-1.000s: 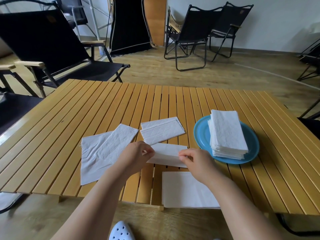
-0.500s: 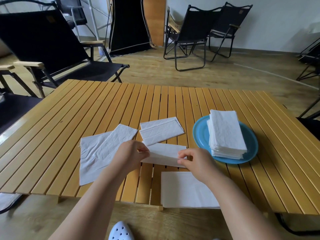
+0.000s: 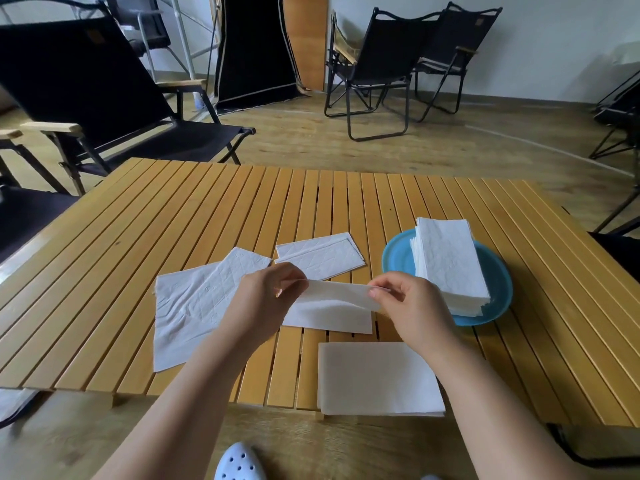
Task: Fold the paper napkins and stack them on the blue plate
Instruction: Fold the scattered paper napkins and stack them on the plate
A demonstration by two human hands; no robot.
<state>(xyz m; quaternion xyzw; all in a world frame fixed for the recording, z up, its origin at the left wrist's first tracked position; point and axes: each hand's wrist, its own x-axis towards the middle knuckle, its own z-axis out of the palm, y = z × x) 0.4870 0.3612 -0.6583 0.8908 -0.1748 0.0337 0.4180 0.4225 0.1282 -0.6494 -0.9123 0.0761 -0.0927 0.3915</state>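
Step in hand: folding one napkin (image 3: 337,303); its top edge is lifted clear of the tabletop (image 3: 173,216) while the lower part lies flat.
Left hand (image 3: 266,299): fingers curled, pinching the napkin's left end.
Right hand (image 3: 412,303): thumb and fingertips pinching the napkin's right end, just beside the blue plate (image 3: 498,292).
Stack (image 3: 446,265): a tall pile of folded napkins sits on the blue plate, to the right of the hands.
Waiting napkins: an open, creased sheet (image 3: 194,303) lies to the left; a folded-looking strip (image 3: 320,256) lies beyond the hands; a flat sheet (image 3: 375,377) lies at the near edge.
Progress: judging by the pile, well along, with several napkins left.
Next move: probably bring the lifted edge down to meet the opposite edge, line up the corners, press the crease, then carry it to the stack.
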